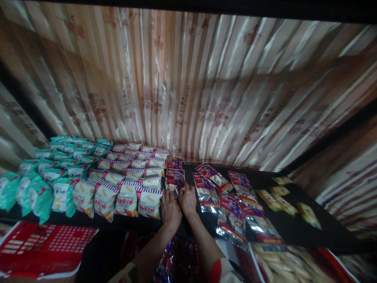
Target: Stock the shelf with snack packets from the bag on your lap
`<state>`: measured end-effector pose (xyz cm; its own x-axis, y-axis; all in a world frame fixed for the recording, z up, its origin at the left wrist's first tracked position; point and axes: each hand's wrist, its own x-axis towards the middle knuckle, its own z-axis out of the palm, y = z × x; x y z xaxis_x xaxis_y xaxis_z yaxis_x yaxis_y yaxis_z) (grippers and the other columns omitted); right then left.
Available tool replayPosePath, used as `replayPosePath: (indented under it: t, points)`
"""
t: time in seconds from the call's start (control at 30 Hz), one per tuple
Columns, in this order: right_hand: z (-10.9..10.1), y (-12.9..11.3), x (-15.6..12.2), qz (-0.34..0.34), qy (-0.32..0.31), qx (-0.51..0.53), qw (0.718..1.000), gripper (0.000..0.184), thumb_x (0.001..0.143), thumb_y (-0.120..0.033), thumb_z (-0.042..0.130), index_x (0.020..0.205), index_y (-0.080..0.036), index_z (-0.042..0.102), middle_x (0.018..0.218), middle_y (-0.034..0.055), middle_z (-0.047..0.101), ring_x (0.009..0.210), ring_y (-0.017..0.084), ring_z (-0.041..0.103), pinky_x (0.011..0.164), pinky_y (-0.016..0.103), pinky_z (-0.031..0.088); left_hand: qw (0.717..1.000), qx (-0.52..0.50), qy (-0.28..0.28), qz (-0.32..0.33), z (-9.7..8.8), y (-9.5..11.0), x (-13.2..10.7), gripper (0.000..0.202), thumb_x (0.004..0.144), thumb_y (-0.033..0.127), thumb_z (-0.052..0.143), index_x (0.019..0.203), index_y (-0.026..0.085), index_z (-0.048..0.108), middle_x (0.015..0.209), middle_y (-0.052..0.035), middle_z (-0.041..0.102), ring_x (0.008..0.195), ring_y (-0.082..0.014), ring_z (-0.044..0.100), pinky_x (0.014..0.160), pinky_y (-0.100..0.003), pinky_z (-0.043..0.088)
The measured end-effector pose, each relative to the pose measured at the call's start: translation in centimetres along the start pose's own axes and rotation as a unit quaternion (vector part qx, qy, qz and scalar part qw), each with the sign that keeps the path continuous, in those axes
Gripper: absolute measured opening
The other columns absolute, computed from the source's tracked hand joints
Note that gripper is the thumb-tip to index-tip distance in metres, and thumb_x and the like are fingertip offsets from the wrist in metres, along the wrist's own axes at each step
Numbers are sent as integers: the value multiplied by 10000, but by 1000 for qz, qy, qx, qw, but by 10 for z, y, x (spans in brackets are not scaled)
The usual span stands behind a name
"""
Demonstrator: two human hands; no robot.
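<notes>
A dark red snack packet (175,177) with a clear lower part lies on the black shelf, between the rows of white bags and the loose red packets. My left hand (171,210) is at its lower left edge, fingers forward and close together, beside a white snack bag (149,202). At the lower right edge, the fingers of my right hand (187,199) are bent around the packet. The hands partly hide its lower end. Another red packet (174,164) lies just behind it.
Teal bags (63,192) stand in rows at the left. Overlapping red packets (232,216) and several yellow packets (308,214) lie on the right. A pleated printed sheet (176,78) backs the black shelf (332,208). Below are a red basket (67,239) and a container of pale packets (285,263).
</notes>
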<state>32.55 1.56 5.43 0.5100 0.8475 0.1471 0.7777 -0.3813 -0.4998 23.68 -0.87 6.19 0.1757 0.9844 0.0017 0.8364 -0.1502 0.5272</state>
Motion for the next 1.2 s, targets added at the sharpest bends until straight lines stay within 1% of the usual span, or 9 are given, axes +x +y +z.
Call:
replayPosePath:
  t: [0.13, 0.27, 0.4, 0.5, 0.63, 0.77, 0.93, 1.07, 1.2]
  points:
    - [0, 0, -2, -38, 33, -48, 998, 432, 846, -212, 433, 1262, -169, 541, 1135, 144, 544, 1053, 253, 530, 864, 330, 449, 999, 28, 12, 19, 4, -2, 1, 515, 821, 71, 369, 1330, 41, 442, 1434, -151, 395, 1383, -271, 240, 1126, -396, 276]
    - [1, -1, 4, -119, 49, -74, 989, 424, 848, -177, 419, 1247, -161, 561, 1279, 139, 504, 1167, 266, 453, 985, 374, 375, 998, 43, 31, 33, 9, -4, 0, 512, 834, 70, 351, 1338, 69, 440, 1445, -143, 377, 1376, -272, 259, 1101, -410, 320]
    - [4, -5, 16, -153, 32, -77, 985, 420, 858, -163, 409, 1247, -161, 567, 1369, 126, 468, 1295, 267, 347, 1035, 387, 324, 996, 45, 56, 57, 18, -9, -1, 533, 812, 48, 355, 1334, 92, 454, 1454, -129, 364, 1372, -282, 266, 1094, -426, 332]
    - [7, -9, 26, -174, -10, -73, 982, 421, 884, -199, 398, 1281, -196, 540, 1387, 100, 471, 1344, 250, 296, 1048, 391, 309, 992, 46, 93, 74, 26, -14, 0, 536, 813, 40, 335, 1333, 93, 454, 1442, -127, 385, 1357, -271, 304, 1081, -427, 350]
    - [10, -13, 37, -180, -59, -75, 979, 440, 918, -283, 377, 1343, -213, 469, 1410, 95, 452, 1363, 253, 279, 1053, 405, 299, 987, 34, 129, 87, 34, -18, 0, 501, 819, 69, 347, 1301, 57, 483, 1412, -143, 428, 1336, -263, 348, 1073, -424, 360]
    - [15, -14, 46, -172, -90, -93, 977, 460, 929, -329, 363, 1375, -235, 420, 1451, 80, 399, 1383, 263, 238, 1059, 421, 279, 983, 26, 151, 104, 40, -21, 0, 470, 838, 113, 356, 1280, 62, 507, 1395, -139, 453, 1319, -267, 375, 1061, -432, 373]
    - [18, -16, 51, -179, -98, -115, 972, 472, 936, -383, 341, 1385, -252, 401, 1493, 63, 328, 1405, 258, 175, 1081, 412, 230, 980, 26, 163, 107, 44, -23, 1, 458, 837, 124, 360, 1262, 74, 526, 1370, -137, 487, 1298, -261, 406, 1044, -431, 390]
    - [18, -17, 52, -169, -107, -129, 971, 500, 927, -437, 348, 1399, -271, 372, 1512, 65, 284, 1407, 244, 175, 1084, 403, 213, 981, 33, 163, 104, 45, -22, 0, 450, 843, 132, 350, 1248, 76, 539, 1372, -139, 485, 1293, -258, 415, 1038, -430, 396]
    - [17, -19, 53, -173, -111, -144, 968, 498, 924, -424, 355, 1400, -277, 368, 1523, 62, 254, 1407, 235, 174, 1088, 390, 200, 982, 38, 156, 96, 44, -20, -1, 472, 822, 118, 363, 1263, 65, 523, 1384, -151, 466, 1301, -265, 404, 1046, -439, 387]
